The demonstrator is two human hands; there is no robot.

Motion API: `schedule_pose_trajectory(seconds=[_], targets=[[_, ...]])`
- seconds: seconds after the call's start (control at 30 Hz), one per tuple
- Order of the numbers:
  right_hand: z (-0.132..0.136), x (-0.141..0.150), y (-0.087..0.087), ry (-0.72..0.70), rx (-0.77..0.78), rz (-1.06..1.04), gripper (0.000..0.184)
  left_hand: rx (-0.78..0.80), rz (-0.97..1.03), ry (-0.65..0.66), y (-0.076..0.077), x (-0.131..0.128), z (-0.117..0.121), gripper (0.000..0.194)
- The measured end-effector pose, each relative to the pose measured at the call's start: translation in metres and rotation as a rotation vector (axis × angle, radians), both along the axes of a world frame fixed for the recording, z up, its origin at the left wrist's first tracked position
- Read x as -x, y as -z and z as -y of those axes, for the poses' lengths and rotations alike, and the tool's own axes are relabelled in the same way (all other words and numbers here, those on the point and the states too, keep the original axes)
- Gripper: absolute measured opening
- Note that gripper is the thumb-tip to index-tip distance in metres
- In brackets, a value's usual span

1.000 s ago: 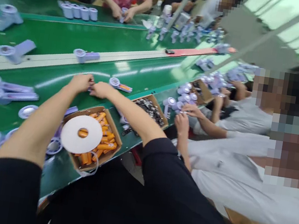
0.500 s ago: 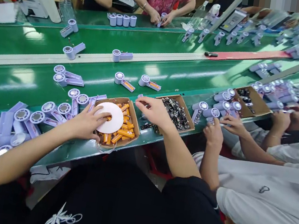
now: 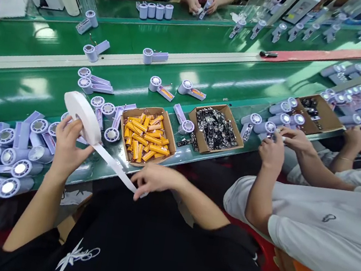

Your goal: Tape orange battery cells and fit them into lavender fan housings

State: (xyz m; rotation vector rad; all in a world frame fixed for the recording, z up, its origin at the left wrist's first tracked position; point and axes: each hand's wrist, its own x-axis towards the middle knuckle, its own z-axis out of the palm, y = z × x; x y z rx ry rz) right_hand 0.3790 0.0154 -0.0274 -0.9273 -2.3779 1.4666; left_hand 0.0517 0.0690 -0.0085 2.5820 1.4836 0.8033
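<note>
In our left hand (image 3: 68, 148) we now hold the wide white roll of tape (image 3: 84, 117), fingers and thumb gripping its lower side; half a second ago it lay flat on the orange cylindrical cells (image 3: 146, 139). It is now tilted on edge, up and left of the open brown cardboard box (image 3: 171, 135) that holds those cells. Our right hand (image 3: 158, 178), earlier near the small dark parts (image 3: 217, 129), is now in front of the cell box, thumb and fingers closed on the free end of the white tape strip (image 3: 113, 161), which runs straight between our hands.
</note>
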Motion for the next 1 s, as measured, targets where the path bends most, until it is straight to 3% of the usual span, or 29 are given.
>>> schedule_pose_trajectory(seconds=[0.1, 0.13, 0.2, 0.27, 0.37, 0.47, 0.57, 0.63, 0.77, 1.0], targets=[[-0.053, -0.036, -0.002, 0.372, -0.390, 0.165, 0.031, -0.105, 0.067, -0.037, 0.005, -0.002, 0.004, 0.066], [-0.072, -0.045, -0.002, 0.424, -0.493, 0.268, 0.035, -0.104, 0.056, -0.005, 0.006, -0.007, 0.006, 0.063], [-0.105, -0.054, 0.000, 0.372, -0.574, 0.455, 0.035, -0.082, 0.030, 0.048, 0.008, -0.018, 0.008, 0.062], [-0.127, -0.057, 0.003, 0.277, -0.574, 0.512, 0.029, -0.047, 0.003, 0.079, 0.009, -0.027, 0.009, 0.063], [-0.138, -0.063, 0.009, 0.334, -0.512, 0.308, 0.023, -0.041, -0.013, 0.108, 0.011, -0.030, 0.014, 0.063], [-0.127, -0.070, 0.010, 0.670, -0.330, -0.105, 0.031, -0.078, -0.024, 0.128, 0.012, -0.029, 0.022, 0.059], [-0.097, -0.067, 0.003, 0.931, -0.211, -0.483, 0.051, -0.050, -0.069, 0.135, 0.012, -0.034, 0.033, 0.057], [-0.071, -0.058, -0.005, 0.982, -0.195, -0.601, 0.055, 0.005, -0.102, 0.141, 0.011, -0.040, 0.041, 0.058], [-0.028, -0.041, -0.012, 1.007, -0.237, -0.655, 0.042, 0.087, -0.135, 0.207, 0.008, -0.051, 0.053, 0.059], [-0.005, -0.020, 0.015, 1.007, -0.323, -0.583, 0.028, 0.075, -0.159, 0.258, 0.002, -0.060, 0.055, 0.057]])
